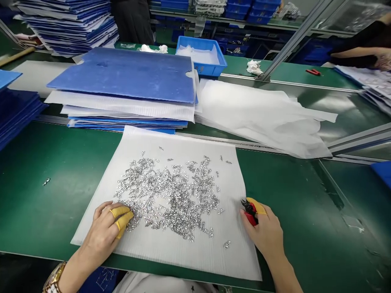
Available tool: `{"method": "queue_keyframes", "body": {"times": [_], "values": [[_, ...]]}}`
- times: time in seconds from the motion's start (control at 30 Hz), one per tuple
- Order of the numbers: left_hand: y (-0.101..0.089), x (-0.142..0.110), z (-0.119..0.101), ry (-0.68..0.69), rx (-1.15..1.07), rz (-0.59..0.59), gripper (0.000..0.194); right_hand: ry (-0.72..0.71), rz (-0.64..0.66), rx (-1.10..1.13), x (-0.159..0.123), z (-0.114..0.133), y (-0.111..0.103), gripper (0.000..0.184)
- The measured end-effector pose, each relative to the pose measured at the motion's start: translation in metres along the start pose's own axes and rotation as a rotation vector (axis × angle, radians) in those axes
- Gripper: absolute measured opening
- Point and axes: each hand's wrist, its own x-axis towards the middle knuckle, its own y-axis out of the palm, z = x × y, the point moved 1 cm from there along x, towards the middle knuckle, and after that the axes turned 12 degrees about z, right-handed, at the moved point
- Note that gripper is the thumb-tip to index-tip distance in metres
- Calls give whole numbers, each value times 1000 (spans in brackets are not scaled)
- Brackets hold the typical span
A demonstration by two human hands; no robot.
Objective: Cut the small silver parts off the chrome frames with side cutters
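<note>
Many small silvery metal pieces, like short twisted chain links [180, 195], lie scattered in a loose pile on a white foam sheet [220, 256]. My left hand [106, 228], with yellow covers on two fingers, rests at the pile's left edge. Its covered fingertips are pressed together against the pieces; whatever is between them is hidden. At the sheet's right edge, my right hand [265, 230] is closed around red-handled cutters [251, 211]. Their dark jaws point up and left. A yellow cover sits on one finger of this hand too.
Behind the sheet stands a stack of blue boards [128, 77] with white liners. Loose white sheets [253, 110] lie to its right. A blue bin [210, 70] is farther back. One stray metal piece [46, 181] lies on the green table [61, 203]. A co-worker's arm [357, 52] shows at upper right.
</note>
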Motion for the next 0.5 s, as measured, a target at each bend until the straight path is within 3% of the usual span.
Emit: {"method": "queue_keyframes", "body": {"times": [0.13, 0.23, 0.37, 0.5], "values": [[-4, 8, 24, -13, 44, -46, 44, 25, -9, 6, 1, 2, 0, 45], [-7, 25, 29, 6, 48, -64, 46, 31, -25, 6, 1, 4, 0, 44], [-8, 62, 14, 99, 1, -39, 45, 22, -46, -2, 2, 7, -2, 44], [-5, 105, -8, 197, -28, 104, 40, 27, -33, -4, 2, 9, -4, 41]]}}
